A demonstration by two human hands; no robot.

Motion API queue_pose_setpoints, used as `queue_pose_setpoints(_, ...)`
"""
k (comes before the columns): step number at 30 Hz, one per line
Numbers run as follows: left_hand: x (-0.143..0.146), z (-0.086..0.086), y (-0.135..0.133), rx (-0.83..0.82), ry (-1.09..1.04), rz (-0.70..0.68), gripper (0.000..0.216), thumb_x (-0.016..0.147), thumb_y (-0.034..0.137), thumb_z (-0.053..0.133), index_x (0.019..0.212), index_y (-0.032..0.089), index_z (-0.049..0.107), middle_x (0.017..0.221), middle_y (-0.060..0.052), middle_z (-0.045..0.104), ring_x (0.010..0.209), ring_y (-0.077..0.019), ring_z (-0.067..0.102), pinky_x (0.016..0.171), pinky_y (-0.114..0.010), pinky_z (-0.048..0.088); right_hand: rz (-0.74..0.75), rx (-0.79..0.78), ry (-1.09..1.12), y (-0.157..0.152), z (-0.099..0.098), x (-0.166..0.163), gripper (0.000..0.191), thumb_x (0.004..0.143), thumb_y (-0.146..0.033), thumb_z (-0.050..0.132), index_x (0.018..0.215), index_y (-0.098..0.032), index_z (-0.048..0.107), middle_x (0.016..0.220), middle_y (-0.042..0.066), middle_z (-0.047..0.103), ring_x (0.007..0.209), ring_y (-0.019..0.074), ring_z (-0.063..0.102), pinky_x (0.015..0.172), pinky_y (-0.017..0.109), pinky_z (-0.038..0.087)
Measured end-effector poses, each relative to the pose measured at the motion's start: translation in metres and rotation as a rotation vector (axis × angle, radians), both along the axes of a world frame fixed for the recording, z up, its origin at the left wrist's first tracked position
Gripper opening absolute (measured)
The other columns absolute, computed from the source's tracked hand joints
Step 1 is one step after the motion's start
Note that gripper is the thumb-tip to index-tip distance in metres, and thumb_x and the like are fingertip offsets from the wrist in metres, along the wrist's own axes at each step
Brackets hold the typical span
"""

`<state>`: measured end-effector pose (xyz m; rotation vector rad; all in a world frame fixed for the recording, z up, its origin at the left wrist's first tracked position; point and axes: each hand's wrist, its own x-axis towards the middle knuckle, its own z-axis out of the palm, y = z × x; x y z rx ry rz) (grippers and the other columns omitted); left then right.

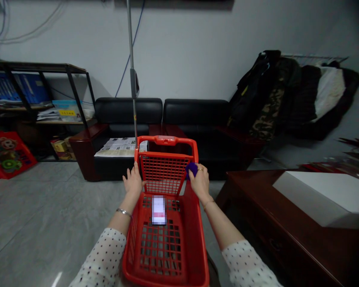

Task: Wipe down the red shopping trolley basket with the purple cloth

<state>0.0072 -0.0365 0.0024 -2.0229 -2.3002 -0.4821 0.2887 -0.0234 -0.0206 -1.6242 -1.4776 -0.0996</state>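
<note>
A red plastic shopping basket [194, 239] with a raised handle [166, 140] stands in front of me. My left hand [133, 182] grips the basket's far left rim, fingers curled round it. My right hand [200, 182] is at the far right rim, closed on a small purple object [192, 168]. A small white and pink packet [158, 210] lies inside the basket on its mesh.
A dark wooden table [287, 235] with a white box [326, 195] is close on the right. A black sofa [167, 115] with newspapers [119, 147] stands ahead, a metal pole [132, 71] before it. Shelves [38, 95] are at left, coats [290, 91] at right.
</note>
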Motion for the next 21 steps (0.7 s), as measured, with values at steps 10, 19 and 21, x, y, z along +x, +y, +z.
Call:
queue_pose_setpoints(10, 0.000, -0.001, 0.005, 0.005, 0.001, 0.003, 0.101, 0.082, 0.031, 0.073, 0.158, 0.017, 0.007, 0.152, -0.021, 0.042, 0.145, -0.0362, 0.030, 0.112, -0.055, 0.036, -0.103, -0.092, -0.029, 0.095, 0.052, 0.015, 0.041, 0.087, -0.031, 0.050, 0.124, -0.014, 0.056, 0.115, 0.016, 0.055, 0.102, 0.0277, 0.055, 0.091, 0.040, 0.043)
queue_pose_setpoints(19, 0.000, -0.001, 0.005, 0.006, -0.010, -0.001, 0.100, 0.081, 0.030, 0.074, 0.158, 0.015, 0.011, 0.151, -0.020, 0.044, 0.145, -0.0370, 0.031, 0.113, -0.054, 0.036, 0.022, -0.035, -0.226, 0.108, 0.050, -0.037, 0.052, 0.096, -0.051, 0.041, 0.132, -0.017, 0.054, 0.136, 0.018, 0.051, 0.122, 0.0301, 0.046, 0.104, 0.049, 0.032)
queue_pose_setpoints(21, 0.001, -0.001, 0.005, -0.003, -0.023, -0.001, 0.101, 0.080, 0.030, 0.075, 0.158, 0.015, 0.010, 0.151, -0.020, 0.044, 0.145, -0.0366, 0.031, 0.113, -0.053, 0.036, -0.015, -0.080, -0.237, 0.111, 0.045, -0.041, 0.057, 0.094, -0.059, 0.040, 0.129, -0.017, 0.058, 0.132, 0.018, 0.054, 0.119, 0.0308, 0.048, 0.104, 0.049, 0.030)
